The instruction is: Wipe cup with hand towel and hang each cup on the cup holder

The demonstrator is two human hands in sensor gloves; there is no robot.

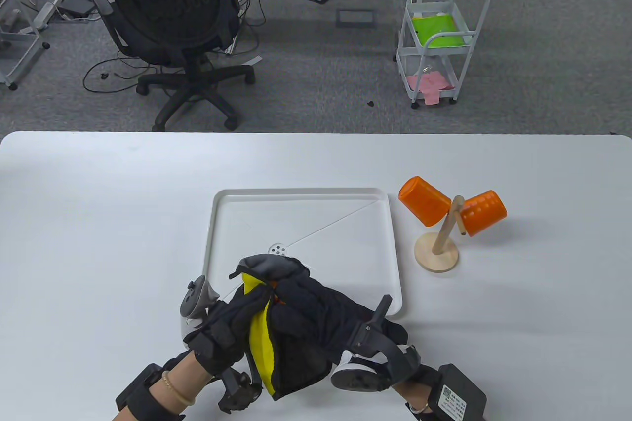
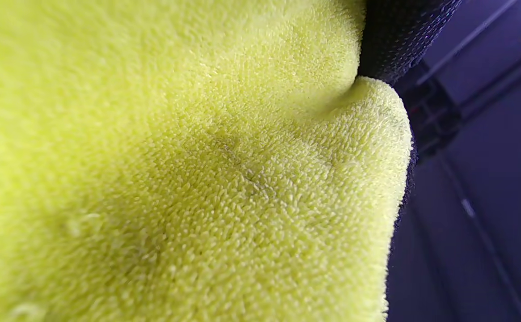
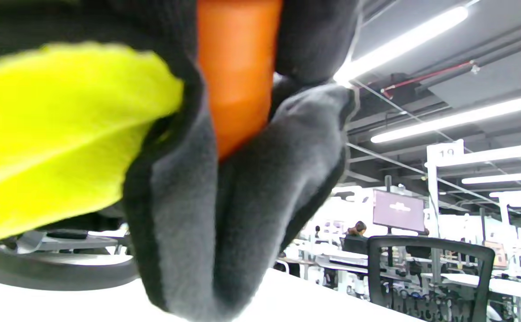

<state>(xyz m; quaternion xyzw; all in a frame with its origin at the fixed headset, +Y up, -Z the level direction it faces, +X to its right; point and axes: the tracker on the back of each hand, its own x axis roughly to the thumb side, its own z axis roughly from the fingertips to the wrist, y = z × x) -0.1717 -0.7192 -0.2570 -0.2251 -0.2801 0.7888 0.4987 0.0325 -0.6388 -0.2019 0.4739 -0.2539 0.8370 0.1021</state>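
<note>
Near edge of worktop [image 1: 98, 223]: both hands meet over the tray's [image 1: 392, 263] near side. Left hand [image 1: 219, 329] grips the yellow towel [image 1: 260, 342], fingers curled round it. Right hand [image 1: 306, 307] is curled over a third cup [image 3: 238, 67], orange, mostly hidden by glove and towel; right wrist view shows it pinched between the fingers [image 3: 314, 147]. Palms face each other, towel between them, wrists low at the near edge. Judged: wiping of this cup is under way. Farther right, holder [image 1: 439, 248] stands beside the tray with two cups hung, left cup [image 1: 424, 200] and right cup [image 1: 485, 212]. Left to do: finish wiping, hang the third.
</note>
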